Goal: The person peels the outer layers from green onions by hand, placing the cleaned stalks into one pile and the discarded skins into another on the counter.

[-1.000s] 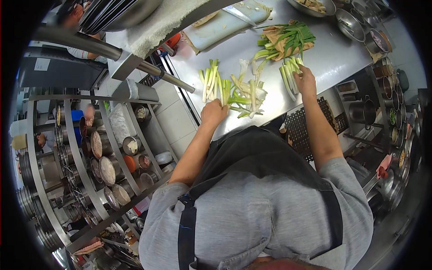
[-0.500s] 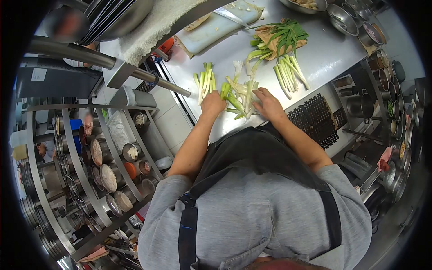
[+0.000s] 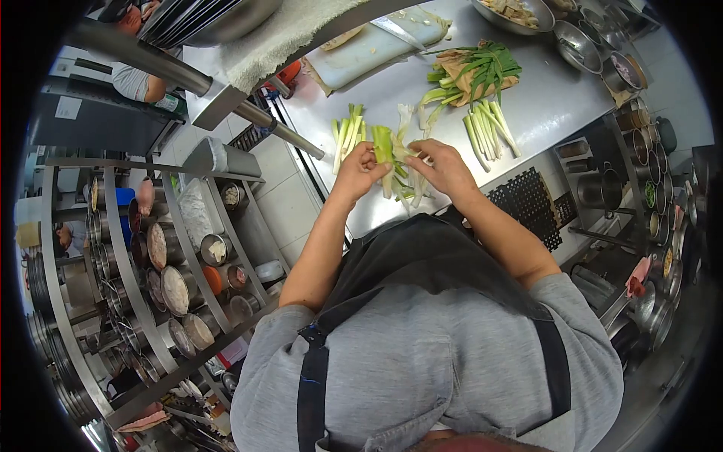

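Our left grip [image 3: 358, 175] pinches the green stalk [image 3: 382, 142], pointing away from us; right of it, our right grip [image 3: 449, 170] pinches pale leaf [image 3: 401, 151].

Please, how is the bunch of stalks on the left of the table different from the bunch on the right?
The left bunch slopes up toward the right of the picture; the right bunch slopes up toward the left. The left bunch is close to the left hand, while the right bunch lies away from both hands. Both have pale, green-and-white stalks and lie on the metal table.
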A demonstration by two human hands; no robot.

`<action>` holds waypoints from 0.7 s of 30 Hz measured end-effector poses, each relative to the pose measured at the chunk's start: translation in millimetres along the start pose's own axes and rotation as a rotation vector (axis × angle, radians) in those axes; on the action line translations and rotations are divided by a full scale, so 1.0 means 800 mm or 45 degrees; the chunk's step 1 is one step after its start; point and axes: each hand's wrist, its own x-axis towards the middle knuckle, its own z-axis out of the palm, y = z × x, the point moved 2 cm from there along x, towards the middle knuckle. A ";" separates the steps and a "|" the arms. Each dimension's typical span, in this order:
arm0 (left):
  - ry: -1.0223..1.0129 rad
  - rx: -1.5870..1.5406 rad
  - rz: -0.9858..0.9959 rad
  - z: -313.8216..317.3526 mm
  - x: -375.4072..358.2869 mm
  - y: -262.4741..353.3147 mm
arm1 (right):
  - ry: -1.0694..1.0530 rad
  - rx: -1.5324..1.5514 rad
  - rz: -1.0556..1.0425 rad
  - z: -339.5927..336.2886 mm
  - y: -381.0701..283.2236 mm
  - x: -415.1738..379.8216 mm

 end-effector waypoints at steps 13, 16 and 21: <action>-0.078 -0.065 0.230 0.019 -0.013 0.067 | -0.293 0.297 0.122 -0.013 -0.030 0.007; 0.016 -0.145 0.204 0.012 -0.011 0.067 | -0.194 0.627 0.231 -0.013 -0.015 0.008; 0.240 -0.495 0.160 -0.006 -0.010 0.062 | -0.003 1.001 0.292 -0.027 0.007 0.010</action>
